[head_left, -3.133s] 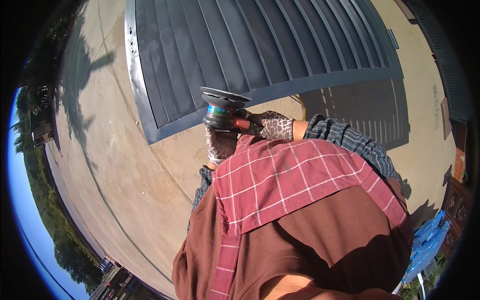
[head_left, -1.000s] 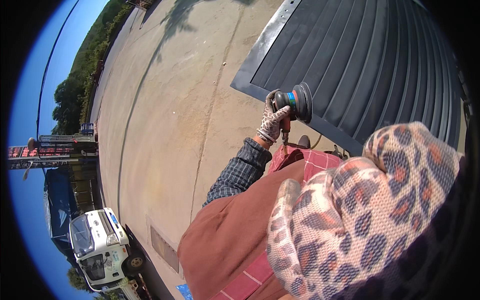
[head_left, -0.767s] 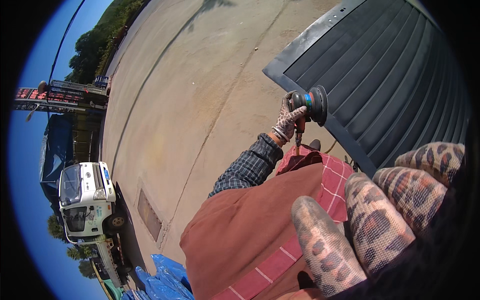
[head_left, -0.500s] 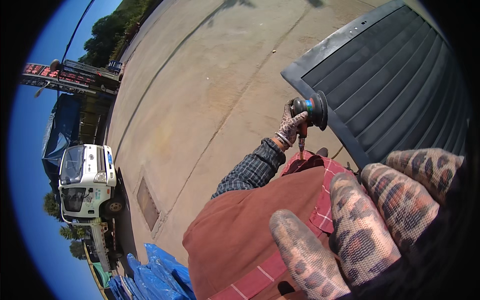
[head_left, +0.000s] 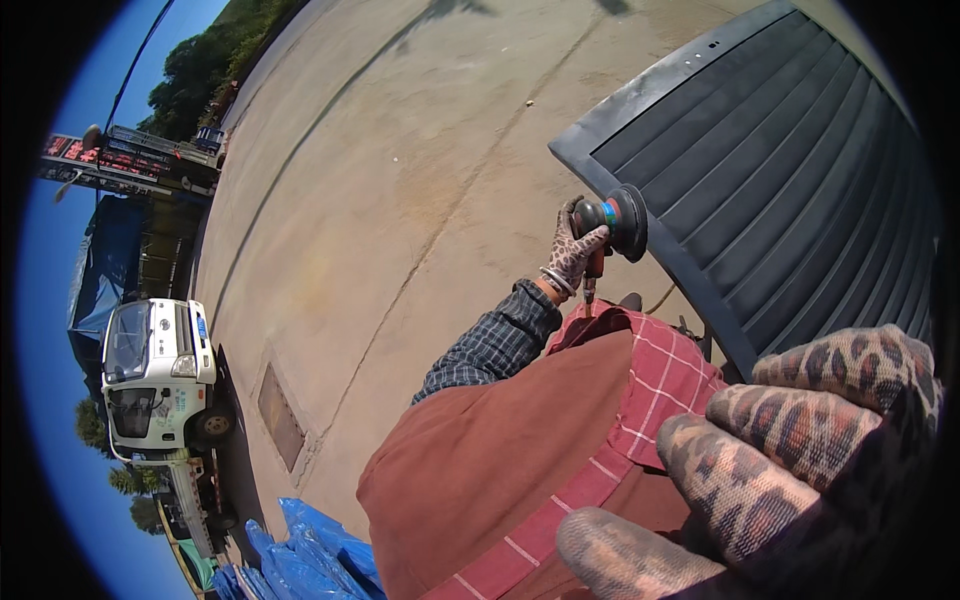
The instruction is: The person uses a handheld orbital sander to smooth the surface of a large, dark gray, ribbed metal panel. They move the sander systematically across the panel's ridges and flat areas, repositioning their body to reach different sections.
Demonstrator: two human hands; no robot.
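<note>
Withdrawn right hand [head_left: 775, 470], sander [head_left: 627, 222] near panel edge [head_left: 685, 280]

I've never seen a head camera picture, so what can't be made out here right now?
All in the head view:
Whether the right hand holds anything: its base runs into shadow at the dark rim.
Grip of the sander: partly covered by the left hand.
Far right end of the slatted panel: cut off by the dark rim.
Cab interior of the truck: too small and dark.
</note>
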